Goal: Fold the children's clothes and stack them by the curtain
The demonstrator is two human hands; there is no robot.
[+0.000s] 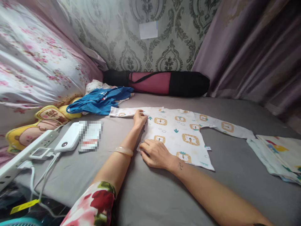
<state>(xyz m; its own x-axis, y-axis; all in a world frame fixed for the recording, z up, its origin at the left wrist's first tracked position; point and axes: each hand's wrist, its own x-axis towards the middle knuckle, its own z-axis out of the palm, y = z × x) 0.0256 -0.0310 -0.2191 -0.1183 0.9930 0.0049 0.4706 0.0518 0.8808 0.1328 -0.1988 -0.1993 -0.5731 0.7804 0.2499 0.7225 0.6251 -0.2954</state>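
Note:
A small white long-sleeved shirt (169, 131) with tan lion faces and green leaves lies spread on the grey bed sheet (145, 194). Its sleeves stretch out to both sides. My left hand (140, 118) is at the left armpit, where sleeve and body meet, its fingers closed on the cloth. Nearer to me, my right hand (155, 152) bends over the lower left corner of the shirt, fingers curled round the hem edge. The fingertips of both hands are partly hidden. A pale bangle (123, 151) circles my left wrist.
A blue garment (98, 100) lies crumpled behind the left sleeve. Folded clothes (277, 155) sit at the right. On the left are a power strip (30, 153) with cables, a white power bank (69, 138) and a yellow plush (35, 128). A black and pink bag (150, 83) lies along the wall.

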